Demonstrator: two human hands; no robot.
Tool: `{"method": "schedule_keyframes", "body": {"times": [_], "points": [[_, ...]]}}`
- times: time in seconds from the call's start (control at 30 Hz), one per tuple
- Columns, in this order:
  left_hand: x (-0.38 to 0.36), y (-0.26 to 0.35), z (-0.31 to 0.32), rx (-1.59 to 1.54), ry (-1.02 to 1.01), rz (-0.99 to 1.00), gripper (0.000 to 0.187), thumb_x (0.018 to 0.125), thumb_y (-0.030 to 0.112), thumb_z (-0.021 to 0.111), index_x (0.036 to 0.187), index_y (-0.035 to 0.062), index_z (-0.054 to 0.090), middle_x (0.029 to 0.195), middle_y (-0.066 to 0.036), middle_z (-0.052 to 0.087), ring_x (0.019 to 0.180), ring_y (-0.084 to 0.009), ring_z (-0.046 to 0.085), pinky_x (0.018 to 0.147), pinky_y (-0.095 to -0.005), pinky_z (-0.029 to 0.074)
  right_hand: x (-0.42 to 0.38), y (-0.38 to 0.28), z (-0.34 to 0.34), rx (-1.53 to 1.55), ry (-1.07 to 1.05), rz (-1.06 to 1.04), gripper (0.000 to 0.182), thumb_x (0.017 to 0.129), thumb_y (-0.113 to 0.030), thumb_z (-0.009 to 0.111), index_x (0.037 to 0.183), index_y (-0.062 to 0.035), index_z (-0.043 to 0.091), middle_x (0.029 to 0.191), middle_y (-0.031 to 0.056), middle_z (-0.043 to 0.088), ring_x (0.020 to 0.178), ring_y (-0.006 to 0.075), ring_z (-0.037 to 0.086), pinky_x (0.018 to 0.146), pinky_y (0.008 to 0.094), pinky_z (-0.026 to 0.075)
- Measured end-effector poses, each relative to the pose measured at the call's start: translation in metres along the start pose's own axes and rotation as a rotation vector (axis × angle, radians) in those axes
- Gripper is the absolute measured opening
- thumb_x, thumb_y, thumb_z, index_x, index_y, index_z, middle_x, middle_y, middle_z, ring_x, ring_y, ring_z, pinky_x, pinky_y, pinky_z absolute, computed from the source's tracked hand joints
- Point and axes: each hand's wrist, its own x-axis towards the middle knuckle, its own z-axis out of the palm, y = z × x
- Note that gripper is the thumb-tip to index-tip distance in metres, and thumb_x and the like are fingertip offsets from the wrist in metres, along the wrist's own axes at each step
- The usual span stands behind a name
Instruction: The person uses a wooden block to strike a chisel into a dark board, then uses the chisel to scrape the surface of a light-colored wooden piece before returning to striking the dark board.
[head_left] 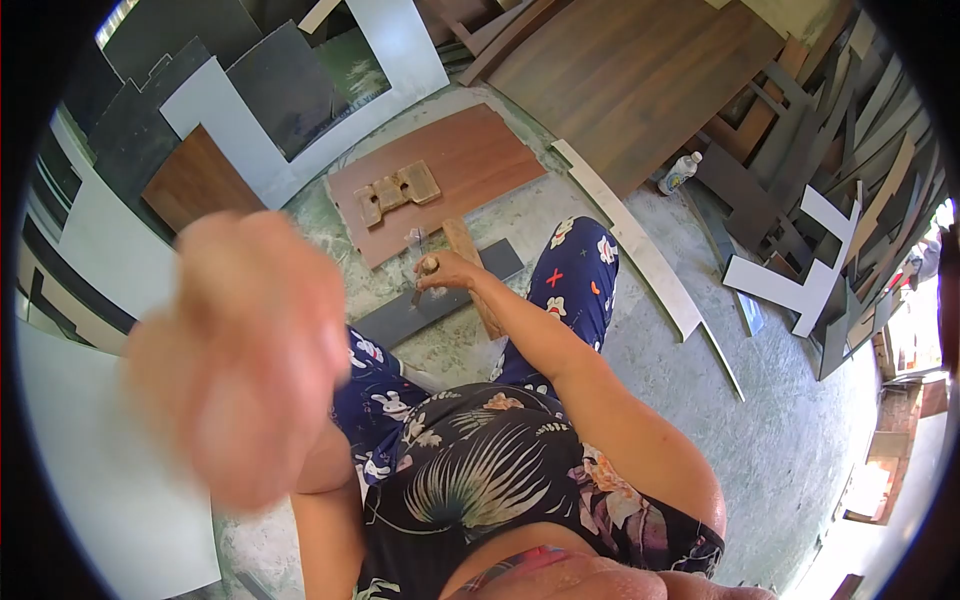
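My left hand [240, 350] is raised close to the camera at the left, blurred and seemingly curled into a fist; whatever is in it cannot be made out. Between my knees, my right hand [450, 272] grips a chisel [417, 296] by its handle, the round wooden end showing above the fingers. Its blade points down at a dark grey board [385, 326] lying on the floor. A narrow wooden strip [459, 240] crosses that board, passing beneath my right hand and forearm.
A reddish-brown panel [480, 150] lies ahead, bearing a notched wooden block [397, 193]. Beyond is a large brown board [620, 80]. A long white strip [630, 235] and a white bottle [680, 172] are to the right, near piled offcuts [800, 270]. Cut panels [260, 160] lean at the left.
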Motion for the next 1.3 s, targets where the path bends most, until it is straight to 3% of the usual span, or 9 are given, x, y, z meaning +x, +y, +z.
{"method": "schedule_keyframes", "body": {"times": [0.13,0.23,0.53,0.77,0.87,0.97,1.07,1.17,1.3], "points": [[-0.003,0.053,0.008,0.042,0.064,-0.076,0.022,0.084,0.017,0.054,0.062,0.0204,0.056,0.074,0.007,0.046,0.074,-0.0080,0.041,0.066,-0.0285,0.029,0.002,-0.004,-0.001,-0.045,0.014,-0.008,0.038,0.065,-0.024,0.079,0.097,-0.0065,0.068,0.080,0.0055,0.067,0.072,0.0153,0.062,0.067,0.0286,0.050],[-0.008,0.059,0.005,-0.032,0.043,-0.039,0.025,0.077,0.015,0.058,0.054,0.0218,0.051,0.070,0.008,0.047,0.074,-0.0071,0.042,0.066,-0.0285,0.029,0.003,-0.003,0.000,-0.113,0.025,-0.023,0.041,0.064,-0.027,0.079,0.098,-0.0064,0.069,0.084,0.0080,0.068,0.078,0.0189,0.064,0.072,0.0305,0.051],[-0.032,0.055,0.004,-0.135,0.236,0.083,0.012,0.067,0.020,0.067,0.062,0.0185,0.057,0.074,0.008,0.053,0.077,-0.0084,0.044,0.066,-0.0316,0.029,0.002,-0.006,0.001,-0.167,0.058,-0.044,0.043,0.062,-0.030,0.077,0.098,-0.0071,0.070,0.090,0.0112,0.070,0.084,0.0227,0.066,0.077,0.0322,0.051],[-0.020,0.052,0.009,-0.258,0.128,0.023,0.013,0.066,0.022,0.070,0.063,0.0177,0.058,0.077,0.008,0.054,0.078,-0.0089,0.045,0.065,-0.0328,0.030,-0.001,-0.007,0.003,-0.127,0.080,-0.054,0.041,0.062,-0.028,0.077,0.096,-0.0070,0.070,0.087,0.0102,0.070,0.081,0.0211,0.066,0.074,0.0313,0.051],[-0.065,0.053,-0.057,-0.538,0.057,0.046,0.015,0.066,0.022,0.073,0.063,0.0168,0.060,0.077,0.007,0.053,0.078,-0.0089,0.045,0.065,-0.0319,0.031,-0.003,-0.010,0.002,-0.087,0.060,-0.031,0.039,0.062,-0.026,0.077,0.095,-0.0066,0.070,0.085,0.0092,0.070,0.079,0.0192,0.065,0.073,0.0306,0.051],[-0.041,0.051,-0.022,-0.369,0.122,0.030,0.018,0.066,0.024,0.077,0.064,0.0180,0.061,0.078,0.006,0.052,0.079,-0.0090,0.045,0.067,-0.0320,0.031,-0.005,-0.014,0.001,-0.125,0.053,-0.036,0.037,0.063,-0.025,0.077,0.094,-0.0058,0.069,0.083,0.0085,0.069,0.077,0.0179,0.065,0.072,0.0304,0.051],[-0.018,0.067,0.023,-0.015,0.061,-0.101,0.013,0.075,0.026,0.074,0.083,0.0279,0.065,0.093,0.006,0.053,0.085,-0.0149,0.048,0.071,-0.0330,0.035,-0.005,-0.009,0.003,-0.089,0.073,-0.054,0.036,0.063,-0.025,0.077,0.092,-0.0061,0.069,0.083,0.0084,0.069,0.077,0.0181,0.065,0.072,0.0308,0.051],[-0.009,0.044,0.016,-0.196,-0.022,-0.015,0.018,0.072,0.028,0.077,0.082,0.0243,0.062,0.089,0.004,0.050,0.083,-0.0136,0.046,0.072,-0.0321,0.033,-0.004,-0.005,0.003,-0.057,0.077,-0.042,0.036,0.062,-0.025,0.078,0.092,-0.0068,0.069,0.084,0.0088,0.069,0.077,0.0184,0.065,0.072,0.0309,0.051],[-0.016,0.015,-0.011,-0.193,0.153,-0.015,0.029,0.073,0.030,0.078,0.088,0.0196,0.056,0.099,-0.003,0.053,0.087,-0.0144,0.045,0.076,-0.0286,0.032,-0.004,-0.002,0.005,-0.136,0.132,-0.051,0.037,0.061,-0.026,0.077,0.092,-0.0059,0.069,0.085,0.0124,0.069,0.079,0.0238,0.065,0.072,0.0327,0.051]]}}
